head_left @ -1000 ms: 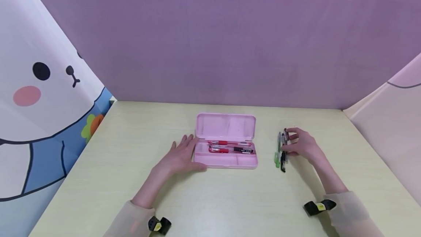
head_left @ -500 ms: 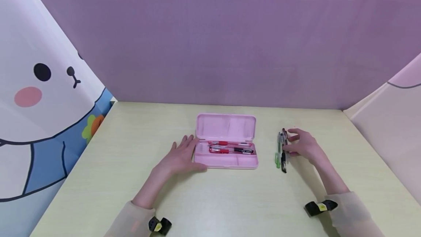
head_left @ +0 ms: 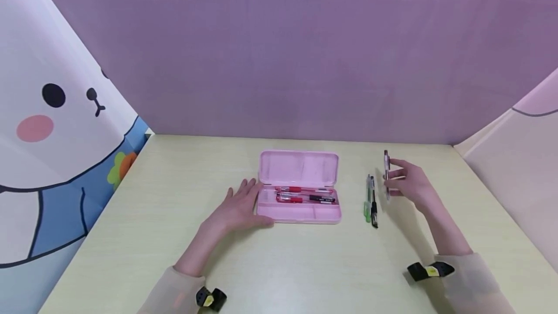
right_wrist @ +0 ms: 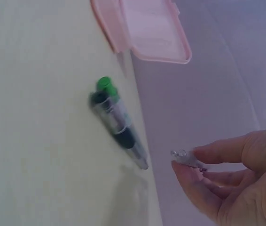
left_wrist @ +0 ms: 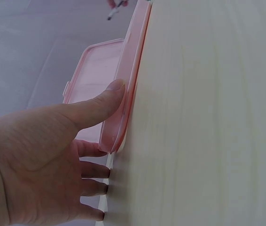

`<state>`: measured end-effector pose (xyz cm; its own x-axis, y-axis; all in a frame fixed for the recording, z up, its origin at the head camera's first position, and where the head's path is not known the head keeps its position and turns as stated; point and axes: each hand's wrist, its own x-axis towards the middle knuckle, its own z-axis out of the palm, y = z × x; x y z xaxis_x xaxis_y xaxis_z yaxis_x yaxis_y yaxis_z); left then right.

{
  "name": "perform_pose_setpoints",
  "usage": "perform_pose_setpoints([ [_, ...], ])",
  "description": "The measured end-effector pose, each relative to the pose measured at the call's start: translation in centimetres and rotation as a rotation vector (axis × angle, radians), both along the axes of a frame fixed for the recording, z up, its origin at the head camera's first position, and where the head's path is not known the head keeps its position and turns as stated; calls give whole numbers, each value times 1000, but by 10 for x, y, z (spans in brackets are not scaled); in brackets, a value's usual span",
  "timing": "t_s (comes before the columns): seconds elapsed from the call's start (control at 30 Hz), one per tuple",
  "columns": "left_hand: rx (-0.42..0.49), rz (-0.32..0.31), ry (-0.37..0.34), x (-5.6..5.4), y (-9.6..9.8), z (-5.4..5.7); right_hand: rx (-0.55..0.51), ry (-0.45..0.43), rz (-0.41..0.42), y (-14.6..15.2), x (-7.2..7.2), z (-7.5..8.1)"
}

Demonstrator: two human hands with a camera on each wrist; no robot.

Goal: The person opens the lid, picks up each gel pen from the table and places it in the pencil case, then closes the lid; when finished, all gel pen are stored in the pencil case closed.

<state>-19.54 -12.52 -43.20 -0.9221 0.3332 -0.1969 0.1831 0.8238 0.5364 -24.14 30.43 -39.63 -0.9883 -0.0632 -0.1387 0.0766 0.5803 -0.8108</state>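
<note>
The fingers of the right hand (head_left: 411, 185) are pinching 1 pen (head_left: 386, 166) off the table (head_left: 305, 265), the gap being only as wide as the barrel; they are holding it near its middle, probably for balance. Just left of those fingertips, a green pen (head_left: 367, 207) and a black pen (head_left: 374, 209) are lying side by side, seemingly for easy picking. The left hand (head_left: 237, 210) is resting with nearly straight, spread fingers, clasping nothing; its thumb and forefinger are touching the case (head_left: 285, 213) at 1 corner, presumably steadying it. The case is sitting right beside those fingers, lid (head_left: 298, 167) lying back, so the tray is facing up. More pens (head_left: 289, 199) are lying lengthwise in the compartment farther from the left thumb, likely because it is long enough.
</note>
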Motion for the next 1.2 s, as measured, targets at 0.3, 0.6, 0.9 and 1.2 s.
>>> perform_pose_setpoints([
  [0.3,2,4,-2,-2,-5,-1,-71,188,10,-32,-4,23],
  [0.6,27,-6,0,-2,-1,-5,-137,285,59,-71,-7,41],
  [0.9,16,5,1,-1,-1,-5,-141,275,103,-110,-14,43],
  [1.2,14,6,1,1,-3,-4,-64,287,217,-146,-19,36],
])
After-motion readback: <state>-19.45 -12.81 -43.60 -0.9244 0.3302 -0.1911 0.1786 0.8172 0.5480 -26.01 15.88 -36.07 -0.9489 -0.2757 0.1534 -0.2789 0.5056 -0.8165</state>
